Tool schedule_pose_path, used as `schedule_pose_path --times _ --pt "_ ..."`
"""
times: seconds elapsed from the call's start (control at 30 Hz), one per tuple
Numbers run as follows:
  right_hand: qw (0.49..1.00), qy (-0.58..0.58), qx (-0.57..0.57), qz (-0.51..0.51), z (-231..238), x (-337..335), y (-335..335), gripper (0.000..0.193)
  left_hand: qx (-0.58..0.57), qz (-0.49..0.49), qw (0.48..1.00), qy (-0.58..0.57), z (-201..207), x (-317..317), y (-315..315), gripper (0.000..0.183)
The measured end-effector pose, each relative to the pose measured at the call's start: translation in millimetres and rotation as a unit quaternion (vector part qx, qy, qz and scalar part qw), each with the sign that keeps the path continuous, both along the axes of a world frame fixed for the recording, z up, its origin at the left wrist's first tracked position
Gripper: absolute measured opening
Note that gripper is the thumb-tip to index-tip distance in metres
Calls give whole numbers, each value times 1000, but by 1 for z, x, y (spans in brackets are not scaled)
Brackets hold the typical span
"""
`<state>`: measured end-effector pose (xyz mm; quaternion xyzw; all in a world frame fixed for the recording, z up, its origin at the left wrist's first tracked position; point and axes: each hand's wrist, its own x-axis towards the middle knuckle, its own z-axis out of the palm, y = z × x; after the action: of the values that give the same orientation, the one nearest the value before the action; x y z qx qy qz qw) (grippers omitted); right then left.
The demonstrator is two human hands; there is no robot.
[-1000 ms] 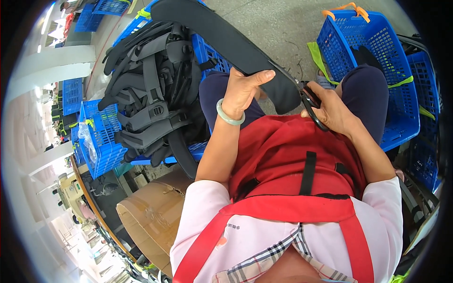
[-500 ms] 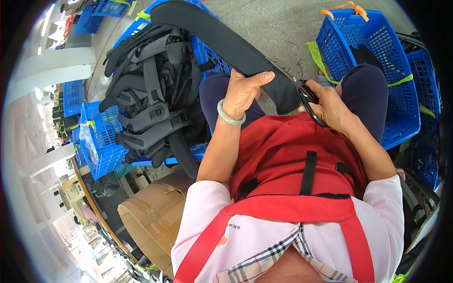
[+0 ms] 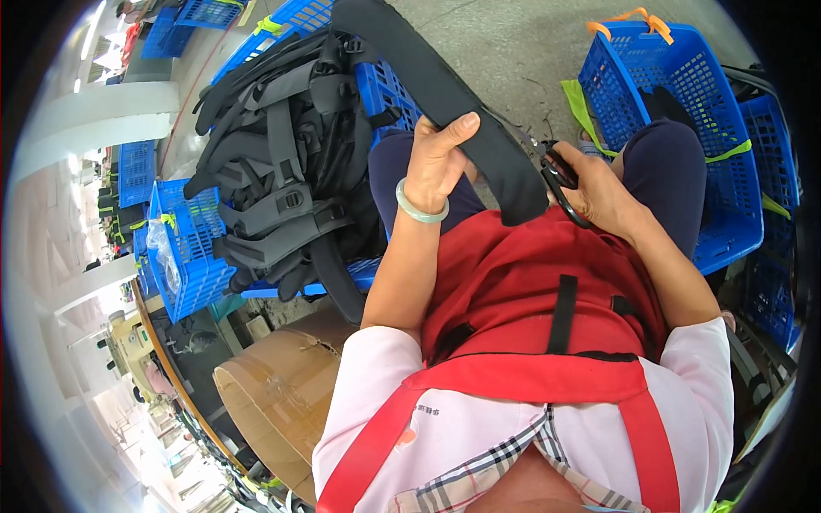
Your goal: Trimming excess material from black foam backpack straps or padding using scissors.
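Swung rightward, the black strap [image 3: 436,88] was gripped by your left hand [image 3: 434,168]; your right hand [image 3: 595,185] gripped scissors [image 3: 547,157].

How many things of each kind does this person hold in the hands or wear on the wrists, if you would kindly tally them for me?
Black padded strap, in the left hand: 1
Scissors, in the right hand: 1
Pale green bracelet: 1
Total: 3
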<state>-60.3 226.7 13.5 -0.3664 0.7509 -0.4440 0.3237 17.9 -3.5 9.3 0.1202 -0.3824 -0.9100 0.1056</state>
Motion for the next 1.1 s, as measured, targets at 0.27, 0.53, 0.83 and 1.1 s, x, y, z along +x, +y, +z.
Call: schedule_pose_path --times 0.27,0.53,0.83,1.1 --pt "999 37 1 -14 1 2 -6 55 -31 -14 999 18 -5 -1 10 16" --pt "999 37 8 -21 10 4 -9 55 -12 -33 999 18 -6 0 14 17" --pt "997 42 55 -20 22 -5 -6 33 27 -36 998 31 -1 2 6 17" --pt "995 92 29 -22 7 -5 -11 33 11 -18 999 33 -3 0 2 12"
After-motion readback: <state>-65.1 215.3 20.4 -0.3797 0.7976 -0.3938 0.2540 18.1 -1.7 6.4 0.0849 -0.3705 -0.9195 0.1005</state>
